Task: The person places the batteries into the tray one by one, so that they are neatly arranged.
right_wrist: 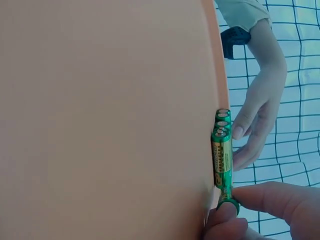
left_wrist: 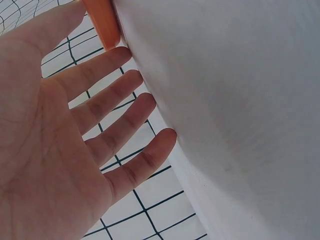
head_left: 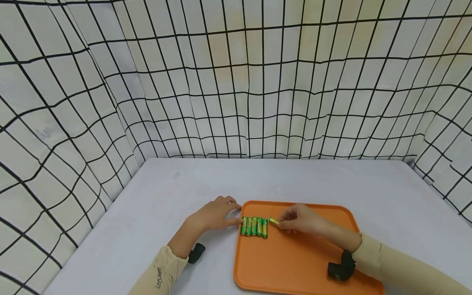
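Several green and gold batteries (head_left: 254, 226) lie side by side in a row at the left side of an orange tray (head_left: 287, 262). Just right of that row, my right hand (head_left: 302, 218) pinches one more battery (head_left: 273, 221) between thumb and fingers. The right wrist view shows this held battery (right_wrist: 228, 201) end-on, close by the row (right_wrist: 222, 155). My left hand (head_left: 217, 213) is at the tray's left rim, thumb near the first battery. In the left wrist view its fingers (left_wrist: 115, 95) are spread and fairly straight, with the tray corner (left_wrist: 104, 25) above them.
The tray rests on a white table (head_left: 177, 180). White walls with a black grid (head_left: 258, 94) rise behind and at both sides. Black wrist cameras sit on the left wrist (head_left: 196, 253) and the right wrist (head_left: 342, 266), the latter over the tray.
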`<act>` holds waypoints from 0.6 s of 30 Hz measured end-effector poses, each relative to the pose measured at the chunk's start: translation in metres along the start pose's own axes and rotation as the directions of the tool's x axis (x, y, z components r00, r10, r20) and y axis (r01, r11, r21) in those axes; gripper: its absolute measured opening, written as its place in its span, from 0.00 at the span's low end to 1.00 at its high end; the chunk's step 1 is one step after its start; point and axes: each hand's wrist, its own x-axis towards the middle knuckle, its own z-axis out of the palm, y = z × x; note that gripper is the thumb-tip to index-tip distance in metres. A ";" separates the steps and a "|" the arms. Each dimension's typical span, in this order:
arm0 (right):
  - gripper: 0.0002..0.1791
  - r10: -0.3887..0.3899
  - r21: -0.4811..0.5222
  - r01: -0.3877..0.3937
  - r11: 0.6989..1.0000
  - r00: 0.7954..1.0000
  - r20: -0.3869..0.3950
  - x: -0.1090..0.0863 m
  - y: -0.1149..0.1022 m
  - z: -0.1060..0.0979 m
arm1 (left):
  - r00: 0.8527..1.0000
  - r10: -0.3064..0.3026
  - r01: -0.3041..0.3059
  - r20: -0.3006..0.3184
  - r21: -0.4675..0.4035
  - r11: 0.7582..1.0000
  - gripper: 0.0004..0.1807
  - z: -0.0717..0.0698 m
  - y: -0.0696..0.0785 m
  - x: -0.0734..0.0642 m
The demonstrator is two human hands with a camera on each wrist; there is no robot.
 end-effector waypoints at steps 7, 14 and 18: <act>0.11 0.010 -0.009 -0.010 1.000 1.000 -0.003 0.001 -0.001 0.001 | 1.000 0.001 -0.001 0.004 0.000 1.000 0.25 0.001 -0.001 0.001; 0.11 0.019 0.006 -0.019 1.000 1.000 0.015 0.004 -0.003 0.003 | 1.000 0.006 -0.006 -0.001 -0.008 1.000 0.25 0.000 0.000 0.000; 0.10 0.020 0.013 -0.020 1.000 0.999 0.026 0.004 -0.005 0.003 | 1.000 0.010 -0.010 0.001 -0.011 1.000 0.25 -0.001 0.001 -0.001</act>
